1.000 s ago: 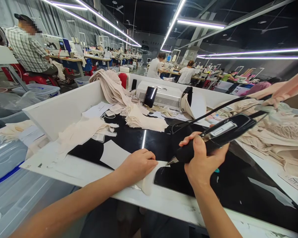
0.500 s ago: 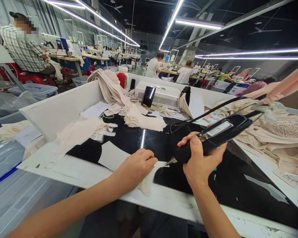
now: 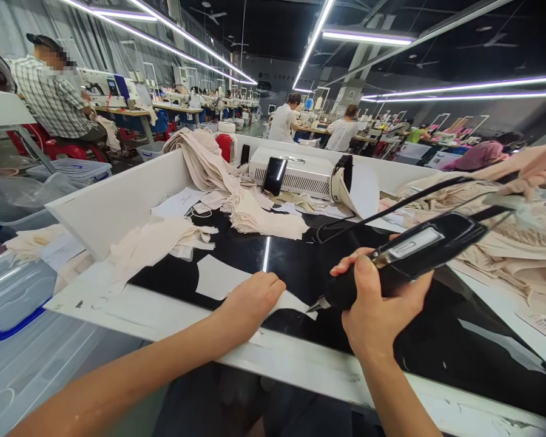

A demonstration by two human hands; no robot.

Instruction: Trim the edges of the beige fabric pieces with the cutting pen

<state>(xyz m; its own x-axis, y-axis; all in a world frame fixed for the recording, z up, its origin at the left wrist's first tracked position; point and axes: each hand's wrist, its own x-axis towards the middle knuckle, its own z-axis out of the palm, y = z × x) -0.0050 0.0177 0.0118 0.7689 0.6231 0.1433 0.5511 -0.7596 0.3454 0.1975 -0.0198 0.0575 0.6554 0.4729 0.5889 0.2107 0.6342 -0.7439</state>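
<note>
My right hand (image 3: 380, 303) is wrapped round a black corded cutting tool (image 3: 409, 252). Its metal tip points down and left, just above the glossy black table top (image 3: 300, 261). The tip sits at the right end of a flat white fabric piece (image 3: 222, 279). My left hand (image 3: 255, 297) rests knuckles-up on that piece with its fingers curled, pressing it against the table near the front edge.
Cream fabric pieces (image 3: 155, 240) lie at the left and a folded stack (image 3: 250, 218) at the back. A white machine (image 3: 300, 173) and a tape roll (image 3: 343, 182) stand behind. A heap of beige garments (image 3: 519, 243) fills the right. Clear plastic bins (image 3: 13, 303) sit left. People sew in the background.
The white fabric piece that hung over the table's front edge now lies flat on the black top. My left hand shifted slightly along it. The tool stays in my right hand.
</note>
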